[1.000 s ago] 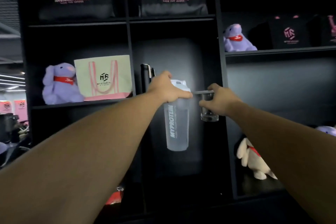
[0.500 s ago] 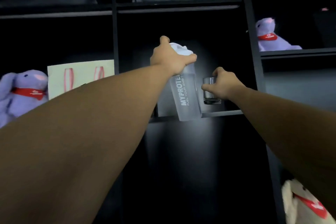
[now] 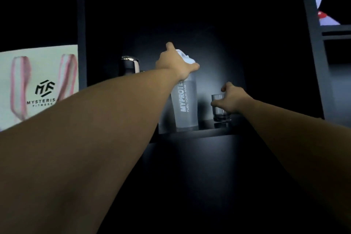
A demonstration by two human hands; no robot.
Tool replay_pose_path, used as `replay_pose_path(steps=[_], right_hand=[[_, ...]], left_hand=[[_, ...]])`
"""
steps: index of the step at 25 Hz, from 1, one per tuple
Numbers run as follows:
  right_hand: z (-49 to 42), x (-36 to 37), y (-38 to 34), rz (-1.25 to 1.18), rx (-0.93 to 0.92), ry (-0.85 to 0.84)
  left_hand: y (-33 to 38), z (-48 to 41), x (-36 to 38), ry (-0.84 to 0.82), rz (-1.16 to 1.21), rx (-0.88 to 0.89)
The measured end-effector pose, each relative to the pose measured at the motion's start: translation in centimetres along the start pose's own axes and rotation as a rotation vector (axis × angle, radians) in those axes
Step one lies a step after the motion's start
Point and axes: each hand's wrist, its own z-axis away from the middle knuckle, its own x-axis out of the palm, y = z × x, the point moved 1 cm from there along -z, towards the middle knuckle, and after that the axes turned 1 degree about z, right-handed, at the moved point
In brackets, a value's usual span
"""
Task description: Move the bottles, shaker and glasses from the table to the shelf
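A frosted grey shaker [image 3: 185, 104] with a white lid and MYPROTEIN lettering stands upright on the dark shelf board [image 3: 209, 132] in the middle compartment. My left hand [image 3: 176, 62] grips its lid from above. To its right a small clear glass [image 3: 218, 108] rests on the same board, with my right hand [image 3: 230, 99] wrapped around its right side. A dark bottle with a silver cap [image 3: 130, 64] stands further back on the left, partly hidden behind my left forearm.
A pale tote bag with pink handles [image 3: 40, 83] fills the compartment to the left, behind a black upright [image 3: 81, 24]. A purple plush toy with a red scarf [image 3: 322, 9] sits on the upper right shelf past another upright [image 3: 313, 43].
Both hands reached deeper into the compartment. The shaker went from tilted over the shelf edge to standing upright on the board, and the glass came down onto the board beside it.
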Motion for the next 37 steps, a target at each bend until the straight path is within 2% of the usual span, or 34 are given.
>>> replay_pose_path(steps=[7, 14, 17, 22, 28, 33, 37], right_hand=[[-2.9, 1.0, 1.2, 0.096, 0.03, -0.106], [-1.8, 0.6, 0.2, 0.089, 0.059, -0.13], [-0.6, 0.3, -0.3, 0.047, 0.07, -0.087], [3.7, -2.9, -0.7, 0.01, 0.008, 0.048], [14.0, -10.6, -1.4, 0.044, -0.004, 0.079], [27.5, -18.1, -1.7, 0.205, 0.001, 0.165], [41.3, -23.1, 0.2, 0.387, 0.133, 0.175]], left_hand=[[-3.1, -2.4, 3.7, -0.045, -0.024, -0.04], [-3.4, -0.3, 2.6, -0.059, -0.078, -0.074], [-3.8, 1.8, 1.3, -0.082, -0.162, -0.071], [-1.4, 6.4, -2.3, -0.073, -0.273, 0.054], [4.7, 12.9, -7.0, -0.133, -0.201, 0.101], [9.6, 22.7, -10.5, -0.138, 0.007, 0.156], [11.4, 34.5, -12.0, -0.3, 0.141, 0.197]])
